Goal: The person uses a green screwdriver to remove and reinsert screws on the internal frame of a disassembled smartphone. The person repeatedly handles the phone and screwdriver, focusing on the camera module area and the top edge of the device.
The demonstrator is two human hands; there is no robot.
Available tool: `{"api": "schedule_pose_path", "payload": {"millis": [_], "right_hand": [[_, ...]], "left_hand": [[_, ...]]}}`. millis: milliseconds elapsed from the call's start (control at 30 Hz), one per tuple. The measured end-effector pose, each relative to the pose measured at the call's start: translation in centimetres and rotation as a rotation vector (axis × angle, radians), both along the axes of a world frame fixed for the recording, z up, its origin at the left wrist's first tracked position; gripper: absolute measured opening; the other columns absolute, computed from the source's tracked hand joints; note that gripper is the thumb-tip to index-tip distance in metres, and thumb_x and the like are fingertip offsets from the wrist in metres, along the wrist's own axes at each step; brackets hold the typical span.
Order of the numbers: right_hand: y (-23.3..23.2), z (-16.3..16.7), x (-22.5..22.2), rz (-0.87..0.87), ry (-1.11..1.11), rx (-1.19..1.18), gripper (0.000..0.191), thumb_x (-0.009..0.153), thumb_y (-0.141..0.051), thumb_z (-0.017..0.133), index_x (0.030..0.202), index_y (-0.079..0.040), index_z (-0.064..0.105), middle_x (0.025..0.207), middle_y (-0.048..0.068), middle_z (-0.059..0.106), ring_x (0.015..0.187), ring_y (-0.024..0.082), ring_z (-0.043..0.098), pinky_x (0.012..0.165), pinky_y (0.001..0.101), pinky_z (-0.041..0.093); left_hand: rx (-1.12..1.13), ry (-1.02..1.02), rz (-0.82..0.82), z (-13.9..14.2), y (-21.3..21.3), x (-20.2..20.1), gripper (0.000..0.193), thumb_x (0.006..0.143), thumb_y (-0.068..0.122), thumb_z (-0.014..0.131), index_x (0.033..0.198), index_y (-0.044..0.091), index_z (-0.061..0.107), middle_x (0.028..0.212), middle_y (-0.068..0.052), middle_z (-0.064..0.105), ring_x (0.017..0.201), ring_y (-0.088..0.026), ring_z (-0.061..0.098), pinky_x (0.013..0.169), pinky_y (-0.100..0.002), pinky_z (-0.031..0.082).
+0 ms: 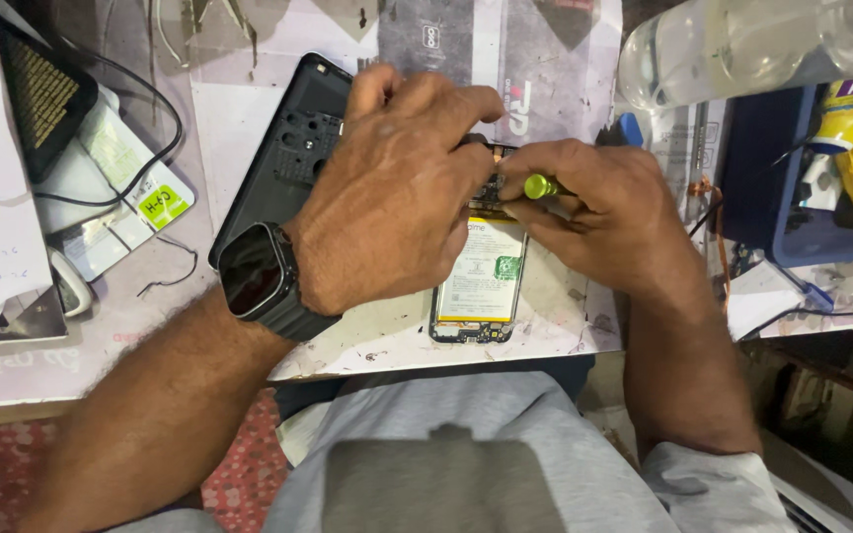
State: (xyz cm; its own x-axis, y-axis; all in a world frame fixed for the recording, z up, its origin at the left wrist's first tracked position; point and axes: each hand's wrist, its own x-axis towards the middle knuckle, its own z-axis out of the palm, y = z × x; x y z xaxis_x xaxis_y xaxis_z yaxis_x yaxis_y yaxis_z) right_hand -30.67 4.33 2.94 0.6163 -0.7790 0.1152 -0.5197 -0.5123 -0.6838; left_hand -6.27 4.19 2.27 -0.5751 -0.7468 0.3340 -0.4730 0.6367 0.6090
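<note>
While the left hand (397,188) presses closed on the opened phone (476,281), the right hand (604,212) pinches a green-tipped screwdriver (543,186). Its black back cover (283,158) lies at nine o'clock on the surface (565,316).

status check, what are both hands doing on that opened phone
Left hand pressed on upper end of opened phone. Right hand gripping green-tipped screwdriver, tip hidden. Black back cover lying alongside, clear of the work.
</note>
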Motion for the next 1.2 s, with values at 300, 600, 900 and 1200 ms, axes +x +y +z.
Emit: {"api": "schedule_pose_path", "payload": {"millis": [300, 600, 900, 1200], "right_hand": [[0.0, -0.2, -0.5, -0.007, -0.022, 0.01, 0.043, 0.089, 0.002, 0.084, 0.124, -0.008, 0.063, 0.103, 0.003, 0.076, 0.087, 0.013, 0.076, 0.072, 0.0241, 0.059], [-0.1, -0.5, -1.0, -0.003, 0.038, 0.04, 0.046, 0.083, 0.0, 0.088, 0.122, -0.009, 0.066, 0.097, 0.001, 0.078, 0.066, 0.006, 0.064, 0.058, 0.0224, 0.049], [-0.1, -0.8, -1.2, 0.066, 0.029, 0.0, 0.049, 0.085, -0.004, 0.087, 0.127, -0.011, 0.063, 0.102, 0.0, 0.076, 0.078, 0.008, 0.071, 0.063, 0.0217, 0.055], [-0.2, -0.5, -0.8, -0.067, -0.028, 0.015, 0.042, 0.091, 0.004, 0.083, 0.127, -0.008, 0.064, 0.109, 0.004, 0.075, 0.063, 0.001, 0.055, 0.051, 0.0174, 0.044]], "left_hand": [[-0.028, 0.03, 0.024, -0.1, -0.1, 0.5, 0.023, 0.071, 0.006, 0.075, 0.093, -0.001, 0.075, 0.132, -0.017, 0.063, 0.123, -0.032, 0.054, 0.105, -0.051, 0.032], [-0.056, 0.022, 0.063, -0.2, -0.1, 0.6, 0.022, 0.073, 0.002, 0.073, 0.095, 0.0, 0.076, 0.128, -0.015, 0.065, 0.119, -0.029, 0.056, 0.104, -0.049, 0.033], [-0.069, 0.009, 0.094, -0.2, -0.1, 0.8, 0.023, 0.073, 0.002, 0.073, 0.096, -0.001, 0.075, 0.128, -0.015, 0.065, 0.117, -0.028, 0.057, 0.101, -0.048, 0.034], [-0.072, -0.003, 0.093, -0.2, -0.1, 0.8, 0.024, 0.074, 0.002, 0.073, 0.098, -0.001, 0.075, 0.128, -0.015, 0.065, 0.117, -0.027, 0.057, 0.101, -0.048, 0.034]]}}
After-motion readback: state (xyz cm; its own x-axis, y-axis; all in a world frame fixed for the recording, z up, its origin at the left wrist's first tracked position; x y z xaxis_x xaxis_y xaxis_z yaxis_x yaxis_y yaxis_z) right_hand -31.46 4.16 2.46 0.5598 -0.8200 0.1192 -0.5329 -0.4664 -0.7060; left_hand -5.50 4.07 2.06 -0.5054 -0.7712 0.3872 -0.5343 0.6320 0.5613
